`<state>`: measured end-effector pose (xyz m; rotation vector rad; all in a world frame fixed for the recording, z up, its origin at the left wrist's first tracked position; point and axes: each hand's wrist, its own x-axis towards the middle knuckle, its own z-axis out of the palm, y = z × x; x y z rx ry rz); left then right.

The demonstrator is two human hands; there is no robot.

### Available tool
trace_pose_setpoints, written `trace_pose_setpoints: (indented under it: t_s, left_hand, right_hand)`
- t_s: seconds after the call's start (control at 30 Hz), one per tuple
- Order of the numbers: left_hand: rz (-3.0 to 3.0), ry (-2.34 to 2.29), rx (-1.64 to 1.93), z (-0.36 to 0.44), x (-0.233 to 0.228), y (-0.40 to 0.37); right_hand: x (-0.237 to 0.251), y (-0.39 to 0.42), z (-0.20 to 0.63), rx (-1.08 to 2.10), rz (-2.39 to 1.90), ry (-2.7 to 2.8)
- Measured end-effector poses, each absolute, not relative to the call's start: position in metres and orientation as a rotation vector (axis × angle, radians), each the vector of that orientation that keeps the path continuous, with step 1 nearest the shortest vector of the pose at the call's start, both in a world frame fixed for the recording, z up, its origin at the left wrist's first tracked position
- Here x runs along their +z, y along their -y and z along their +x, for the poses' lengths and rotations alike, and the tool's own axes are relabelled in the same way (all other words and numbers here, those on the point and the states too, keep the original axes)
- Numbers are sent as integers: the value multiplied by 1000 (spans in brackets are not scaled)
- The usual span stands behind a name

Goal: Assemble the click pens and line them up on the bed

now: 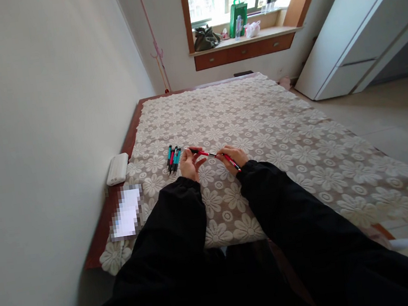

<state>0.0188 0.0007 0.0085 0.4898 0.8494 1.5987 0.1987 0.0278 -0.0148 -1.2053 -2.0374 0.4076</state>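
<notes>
Over the lace cloth, my left hand (189, 165) pinches a red and black pen part (203, 153) between thumb and fingers. My right hand (235, 155) is closed around another red and black pen part (231, 161), whose end sticks out toward my right wrist. Between the hands, the two parts line up, with a thin dark and silvery stretch in the middle. Whether they are joined there is too small to tell. Just left of my left hand lies a bunch of several pens (173, 159), teal and black with a red one among them.
A flower-patterned lace cloth (228, 111) covers the table. Along its left edge are a white box-like device (118, 169) and a blurred-out bright phone-like object (128, 212), near the wall. A windowsill at the back holds a green bag (237, 19); a white cabinet (356, 25) stands right.
</notes>
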Motion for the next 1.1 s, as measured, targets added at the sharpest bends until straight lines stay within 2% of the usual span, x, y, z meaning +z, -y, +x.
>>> trace_pose_setpoints:
  t_s: [0.23,0.87,1.1]
  left_hand:
    - [612,-843,1627,18,10,0]
    - [429,-1041,1727,14,2,-10]
    - [471,-1030,1769,16,0,-11]
  right_hand:
    - [-17,-35,198,691,-1119,1908]
    - [-16,-27,199,344,-1181,2044]
    - [-14,-26,200,345,-1190,2064]
